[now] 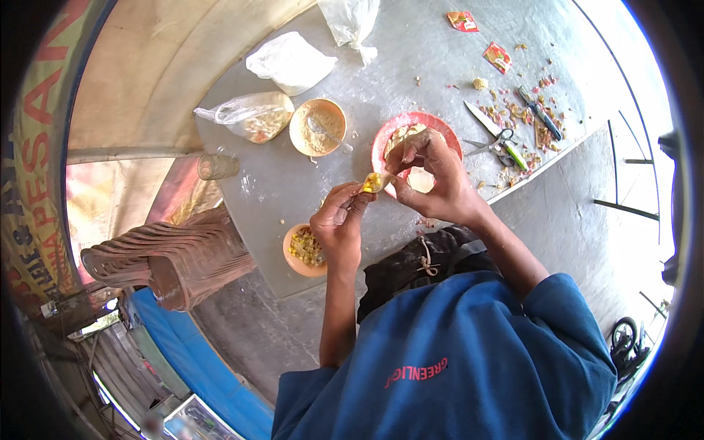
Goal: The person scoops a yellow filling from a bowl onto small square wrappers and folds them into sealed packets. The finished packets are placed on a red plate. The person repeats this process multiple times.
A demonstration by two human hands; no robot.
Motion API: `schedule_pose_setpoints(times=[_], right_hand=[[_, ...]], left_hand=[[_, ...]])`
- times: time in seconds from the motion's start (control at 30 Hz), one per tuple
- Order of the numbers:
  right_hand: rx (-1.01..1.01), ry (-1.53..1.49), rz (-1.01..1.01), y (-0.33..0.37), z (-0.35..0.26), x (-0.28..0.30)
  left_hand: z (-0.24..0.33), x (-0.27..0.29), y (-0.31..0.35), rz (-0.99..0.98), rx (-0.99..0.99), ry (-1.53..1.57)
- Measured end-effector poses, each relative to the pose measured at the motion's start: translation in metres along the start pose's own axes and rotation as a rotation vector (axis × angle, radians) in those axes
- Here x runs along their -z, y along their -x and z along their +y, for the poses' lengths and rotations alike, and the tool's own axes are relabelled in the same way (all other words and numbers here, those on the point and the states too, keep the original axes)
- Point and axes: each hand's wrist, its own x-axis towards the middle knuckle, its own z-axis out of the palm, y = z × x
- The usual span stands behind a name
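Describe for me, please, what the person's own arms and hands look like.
Both the left hand and the right hand are bare: I can make out no gloves, rings or watch. The forearms are uncovered too, and the sleeves above them are short, loose and blue.

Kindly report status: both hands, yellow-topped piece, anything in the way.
Left hand pinching yellow-topped piece. Right hand beside it, grip unclear. Knife and scissors right of pink plate, not between hands.
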Motion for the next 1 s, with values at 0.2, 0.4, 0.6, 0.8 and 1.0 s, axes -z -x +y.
schedule_pose_setpoints(times=[0.2, 0.4, 0.6, 0.8, 1.0], right_hand=[[-0.025, 0.15, -0.054, -0.002, 0.006, 0.023], [-0.031, 0.267, -0.071, -0.008, 0.01, 0.035], [0.031, 0.261, -0.039, -0.009, 0.013, 0.036], [0.012, 0.181, -0.015, -0.009, 0.019, 0.037], [-0.019, -0.005, 0.037, -0.01, 0.018, 0.043]], left_hand=[[-0.008, -0.013, -0.009, -0.037, -0.053, -0.045], [-0.008, -0.023, -0.013, -0.038, -0.001, -0.055], [-0.004, -0.034, -0.018, 0.072, 0.033, -0.077], [-0.01, -0.044, -0.023, 0.128, -0.028, -0.121], [-0.014, -0.039, -0.03, 0.09, 0.018, -0.177]])
